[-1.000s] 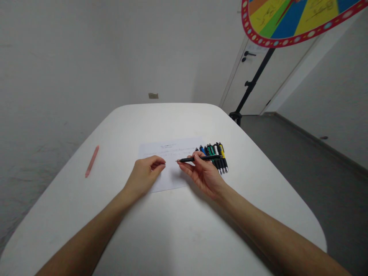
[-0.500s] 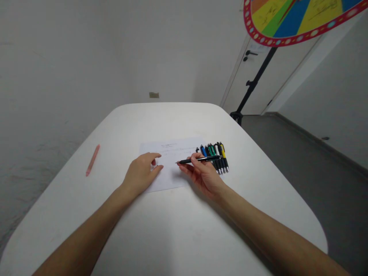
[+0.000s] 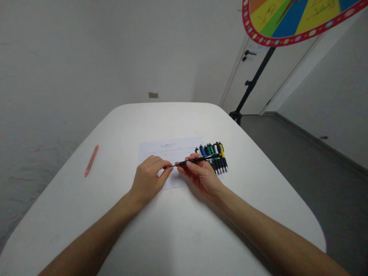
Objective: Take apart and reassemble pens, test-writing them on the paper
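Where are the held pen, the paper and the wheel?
Held pen (image 3: 202, 158), head view: on its dark barrel.
Paper (image 3: 170, 152), head view: on its upper, written part.
Wheel (image 3: 290, 23), head view: on a blue wedge.

Before you, a scuffed pale wall (image 3: 71, 76) stands beyond a round-cornered white table (image 3: 161, 122), with a door (image 3: 267, 84) and grey floor (image 3: 287, 153) at right.

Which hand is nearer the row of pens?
Right. The right hand is just left of the row of pens, partly overlapping in view; the left hand is farther left.
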`<state>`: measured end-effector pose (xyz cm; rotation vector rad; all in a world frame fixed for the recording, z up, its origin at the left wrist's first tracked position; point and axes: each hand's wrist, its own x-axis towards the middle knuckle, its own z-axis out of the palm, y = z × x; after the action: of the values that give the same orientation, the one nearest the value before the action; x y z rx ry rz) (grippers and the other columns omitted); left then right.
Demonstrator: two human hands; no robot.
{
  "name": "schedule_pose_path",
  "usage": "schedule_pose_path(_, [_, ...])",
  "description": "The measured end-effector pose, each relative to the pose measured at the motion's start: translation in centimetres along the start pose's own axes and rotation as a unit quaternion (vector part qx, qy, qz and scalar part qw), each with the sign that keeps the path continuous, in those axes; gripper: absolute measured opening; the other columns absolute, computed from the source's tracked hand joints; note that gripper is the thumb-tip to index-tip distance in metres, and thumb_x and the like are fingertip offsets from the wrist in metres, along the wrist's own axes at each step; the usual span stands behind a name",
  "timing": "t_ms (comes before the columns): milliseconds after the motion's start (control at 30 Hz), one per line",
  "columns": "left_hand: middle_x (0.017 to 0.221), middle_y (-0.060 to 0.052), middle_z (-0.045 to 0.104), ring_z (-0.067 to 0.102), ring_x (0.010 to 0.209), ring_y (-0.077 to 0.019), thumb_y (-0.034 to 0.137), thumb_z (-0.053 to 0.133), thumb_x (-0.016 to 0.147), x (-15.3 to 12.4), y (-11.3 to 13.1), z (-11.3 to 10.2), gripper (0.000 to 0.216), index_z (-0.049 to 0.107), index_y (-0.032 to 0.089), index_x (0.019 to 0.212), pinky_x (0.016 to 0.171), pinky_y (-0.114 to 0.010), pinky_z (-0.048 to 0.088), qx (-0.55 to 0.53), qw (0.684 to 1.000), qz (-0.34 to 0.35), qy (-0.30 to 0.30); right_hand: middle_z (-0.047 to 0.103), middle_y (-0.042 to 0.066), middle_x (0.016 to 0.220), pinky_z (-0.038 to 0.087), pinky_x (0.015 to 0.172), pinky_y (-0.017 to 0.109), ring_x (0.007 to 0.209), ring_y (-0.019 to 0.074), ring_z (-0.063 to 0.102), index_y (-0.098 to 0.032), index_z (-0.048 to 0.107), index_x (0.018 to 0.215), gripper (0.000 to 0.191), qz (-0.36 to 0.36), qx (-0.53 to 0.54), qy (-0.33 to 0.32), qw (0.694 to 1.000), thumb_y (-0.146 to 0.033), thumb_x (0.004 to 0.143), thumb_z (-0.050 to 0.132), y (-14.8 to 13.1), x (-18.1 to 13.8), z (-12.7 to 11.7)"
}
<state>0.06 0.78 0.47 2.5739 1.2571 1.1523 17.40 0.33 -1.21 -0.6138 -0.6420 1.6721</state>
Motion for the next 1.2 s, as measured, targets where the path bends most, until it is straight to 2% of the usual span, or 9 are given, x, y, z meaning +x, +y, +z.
schedule_pose_path(233, [0.073, -0.004, 0.065, 0.056, 0.074, -0.0183, 0.022, 0.05, 0.086, 0.1, -0.3, -0.6, 0.016, 0.063, 0.019, 0.077, 0.071, -0.033, 0.044, 0.054, 0.997, -0.034, -0.042, 0.064, -0.003, 0.079, 0.058, 0.073, 0.021, 0.081, 0.0147, 0.069, -0.02, 0.052, 0.08, 0.035, -0.025, -0.005, 0.027, 0.999, -0.018, 0.063, 0.082, 0.0, 0.5, -0.5])
schedule_pose_path(400, [0.074, -0.006, 0.066, 0.056, 0.075, -0.0218, 0.022, 0.052, 0.084, 0.0, -1.0, -1.4, 0.016, 0.066, 0.017, 0.078, 0.07, -0.035, 0.043, 0.176, 0.979, -0.066, -0.079, 0.063, -0.003, 0.077, 0.057, 0.075, 0.021, 0.084, 0.015, 0.068, -0.021, 0.05, 0.077, 0.035, -0.052, 0.0, 0.07, 0.996, -0.017, 0.064, 0.081, -0.4, 1.1, -1.3])
schedule_pose_path(567, [0.076, -0.011, 0.066, 0.057, 0.08, -0.0266, 0.021, 0.048, 0.087, -0.4, -0.7, -0.2, 0.023, 0.067, 0.015, 0.076, 0.07, -0.039, 0.041, 0.279, 0.945, -0.054, -0.161, 0.06, -0.004, 0.075, 0.058, 0.074, 0.022, 0.084, 0.0152, 0.068, -0.021, 0.049, 0.077, 0.035, -0.049, 0.003, 0.077, 0.996, -0.016, 0.064, 0.081, -0.6, 1.1, -1.3])
schedule_pose_path(667, [0.075, -0.013, 0.066, 0.057, 0.08, -0.0282, 0.019, 0.043, 0.089, -0.8, -0.6, 0.7, 0.028, 0.067, 0.014, 0.075, 0.069, -0.04, 0.04, 0.307, 0.932, -0.038, -0.189, 0.06, -0.003, 0.076, 0.058, 0.074, 0.023, 0.084, 0.0158, 0.068, -0.021, 0.05, 0.078, 0.034, -0.047, 0.002, 0.077, 0.996, -0.016, 0.064, 0.081, -0.5, 1.0, -1.3])
schedule_pose_path(1067, [0.074, -0.013, 0.066, 0.058, 0.08, -0.0285, 0.022, 0.042, 0.089, -1.0, -0.8, 0.9, 0.031, 0.067, 0.015, 0.074, 0.069, -0.041, 0.039, 0.331, 0.923, -0.041, -0.19, 0.061, -0.003, 0.078, 0.059, 0.073, 0.024, 0.083, 0.0156, 0.068, -0.021, 0.051, 0.078, 0.033, -0.044, -0.007, 0.077, 0.996, -0.016, 0.063, 0.081, -0.3, 1.0, -1.2])
schedule_pose_path(1200, [0.076, -0.01, 0.067, 0.059, 0.081, -0.027, 0.033, 0.048, 0.087, -0.5, -1.1, -0.1, 0.026, 0.065, 0.018, 0.075, 0.07, -0.039, 0.039, 0.33, 0.925, -0.077, -0.171, 0.062, -0.002, 0.077, 0.058, 0.073, 0.023, 0.083, 0.0156, 0.068, -0.021, 0.05, 0.078, 0.035, -0.04, -0.01, 0.074, 0.996, -0.018, 0.063, 0.081, -0.5, 0.9, -1.4])
